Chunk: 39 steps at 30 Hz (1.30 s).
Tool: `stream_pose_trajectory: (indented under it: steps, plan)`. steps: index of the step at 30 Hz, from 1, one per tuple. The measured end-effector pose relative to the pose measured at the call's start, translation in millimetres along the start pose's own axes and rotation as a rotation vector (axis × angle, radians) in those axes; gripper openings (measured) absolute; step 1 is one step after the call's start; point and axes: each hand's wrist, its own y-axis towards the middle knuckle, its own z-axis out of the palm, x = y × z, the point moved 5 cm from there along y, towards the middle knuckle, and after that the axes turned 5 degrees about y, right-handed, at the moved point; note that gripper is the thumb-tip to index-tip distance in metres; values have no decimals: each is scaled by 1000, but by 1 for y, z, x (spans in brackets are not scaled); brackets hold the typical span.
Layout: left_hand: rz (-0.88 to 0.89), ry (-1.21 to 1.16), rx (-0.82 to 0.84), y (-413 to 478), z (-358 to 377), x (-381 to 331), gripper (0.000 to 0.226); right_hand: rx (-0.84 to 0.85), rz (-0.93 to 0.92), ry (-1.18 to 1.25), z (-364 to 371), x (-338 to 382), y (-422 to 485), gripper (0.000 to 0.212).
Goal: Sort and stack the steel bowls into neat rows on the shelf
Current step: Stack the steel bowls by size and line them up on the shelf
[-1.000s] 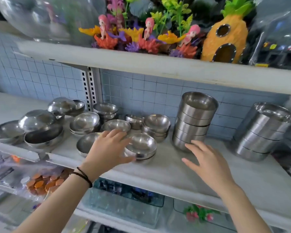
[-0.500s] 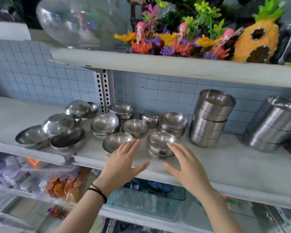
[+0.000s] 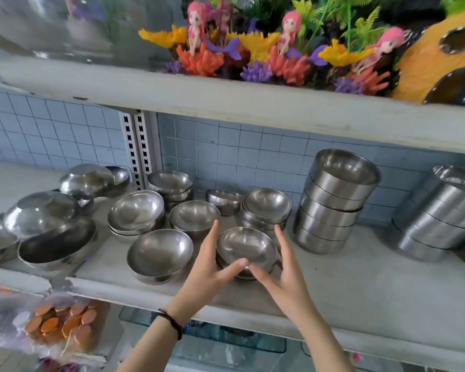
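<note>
Closely, hands [image 3: 207,267] [image 3: 283,275] flank round glossy bowls [image 3: 246,245] (stacked steel)

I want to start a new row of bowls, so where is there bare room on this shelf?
Bare shelf lies along the front right, before the tall straight-sided stack and the right-edge stack, and in the gap between them. From the small front stack leftward, round bowls crowd together.

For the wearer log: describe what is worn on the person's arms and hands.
Both forearms are bare up to the frame edge, with no sleeves in view. The left hand and right hand have no gloves and no visible rings. A dark, thin corded bracelet circles the left wrist. The right wrist wears nothing.
</note>
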Motion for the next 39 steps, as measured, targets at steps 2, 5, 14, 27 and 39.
stream_pose_trajectory:
  steps: [2,5,14,27,39]
  plan:
    - [-13,-12,14,2,2,6,109,47,35,44,3,-10,0,103]
    - [-34,-35,7,4,2,13,107,97,75,73,7,-18,2,110]
    - [53,-76,-58,23,-4,-15,114,-24,-9,166,-11,0,14,115]
    - [80,-159,-41,133,-2,-54,98,-166,-54,32,-39,33,107,138]
    - [20,-107,1,149,11,-30,99,-155,-11,-14,-37,-2,128,123]
